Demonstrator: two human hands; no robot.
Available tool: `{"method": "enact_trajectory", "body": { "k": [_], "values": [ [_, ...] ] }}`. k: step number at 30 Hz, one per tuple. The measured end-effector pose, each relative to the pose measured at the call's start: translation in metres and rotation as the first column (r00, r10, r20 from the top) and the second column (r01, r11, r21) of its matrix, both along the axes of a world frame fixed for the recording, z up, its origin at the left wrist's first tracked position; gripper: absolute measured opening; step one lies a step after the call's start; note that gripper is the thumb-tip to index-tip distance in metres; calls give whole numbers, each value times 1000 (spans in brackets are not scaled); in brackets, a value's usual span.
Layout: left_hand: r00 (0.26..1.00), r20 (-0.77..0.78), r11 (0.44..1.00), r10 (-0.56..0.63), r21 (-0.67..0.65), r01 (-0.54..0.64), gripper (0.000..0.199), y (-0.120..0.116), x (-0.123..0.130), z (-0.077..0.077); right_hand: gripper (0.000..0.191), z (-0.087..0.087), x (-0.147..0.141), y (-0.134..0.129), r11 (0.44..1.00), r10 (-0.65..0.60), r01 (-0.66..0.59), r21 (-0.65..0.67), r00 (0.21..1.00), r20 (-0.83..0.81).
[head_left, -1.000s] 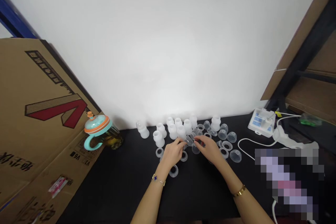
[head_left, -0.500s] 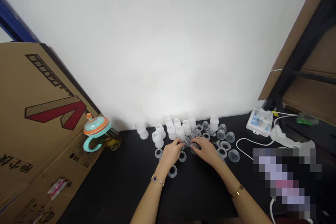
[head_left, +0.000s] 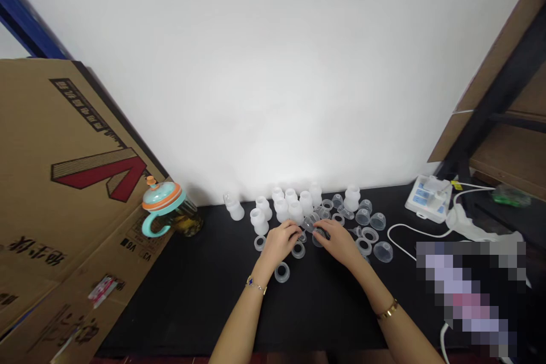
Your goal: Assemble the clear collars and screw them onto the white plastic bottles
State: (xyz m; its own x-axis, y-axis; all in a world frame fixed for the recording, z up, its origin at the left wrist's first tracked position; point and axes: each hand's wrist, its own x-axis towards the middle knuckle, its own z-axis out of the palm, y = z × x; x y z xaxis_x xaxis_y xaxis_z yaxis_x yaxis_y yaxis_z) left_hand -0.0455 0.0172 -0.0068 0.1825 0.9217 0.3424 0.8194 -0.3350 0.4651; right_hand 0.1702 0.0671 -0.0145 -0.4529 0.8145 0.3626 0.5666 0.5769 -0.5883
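The black worktop (head_left: pixel 187 307) runs along a white wall (head_left: pixel 256 68) and carries everything. The two hands meet over its middle, fingers bent towards each other: the left hand (head_left: pixel 279 243) reaches in from the left, the right hand (head_left: pixel 336 240) from the right. Whether either grips anything I cannot tell, as the contact is too small to read. Just beyond them stands a cluster of white wide-necked bottles (head_left: pixel 295 211). The clear domed cap (head_left: pixel 310 222) lies tilted between and slightly ahead of the fingertips; its long axis looks aslant, though which end points where is unclear. The right hand seems the nearer, its fingertips at the cap's edge. Smallest, a translucent ring collar (head_left: pixel 282 280) lies flat beside the left wrist
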Motion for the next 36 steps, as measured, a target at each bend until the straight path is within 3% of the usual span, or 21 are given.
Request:
{"method": "enact_trajectory", "body": {
  "k": [6, 11, 21, 30, 36],
  "values": [
    [956, 293, 1000, -12, 24, 6, 10, 0, 2, 4, 19, 6, 0, -3, 997, 42, -35, 63, 994, -99],
    [911, 411, 994, -6, 99, -38, 15, -1, 5, 4, 14, 11, -1, -7, 982, 116, -90, 169, 981, -152],
    [916, 395, 984, -61, 179, -11, 16, -6, 14, 3, 14, 12, -1, -9, 976, 107, -65, 208, 974, -199],
    [939, 344, 995, -5, 91, -29, 23, -8, 16, 4, 17, 13, -2, -10, 989, 105, -78, 126, 970, -220],
    [920, 391, 994, -21, 106, -23, 21, -9, 16, 6, 16, 13, -1, -12, 991, 102, -79, 107, 968, -231]
  ]
}}
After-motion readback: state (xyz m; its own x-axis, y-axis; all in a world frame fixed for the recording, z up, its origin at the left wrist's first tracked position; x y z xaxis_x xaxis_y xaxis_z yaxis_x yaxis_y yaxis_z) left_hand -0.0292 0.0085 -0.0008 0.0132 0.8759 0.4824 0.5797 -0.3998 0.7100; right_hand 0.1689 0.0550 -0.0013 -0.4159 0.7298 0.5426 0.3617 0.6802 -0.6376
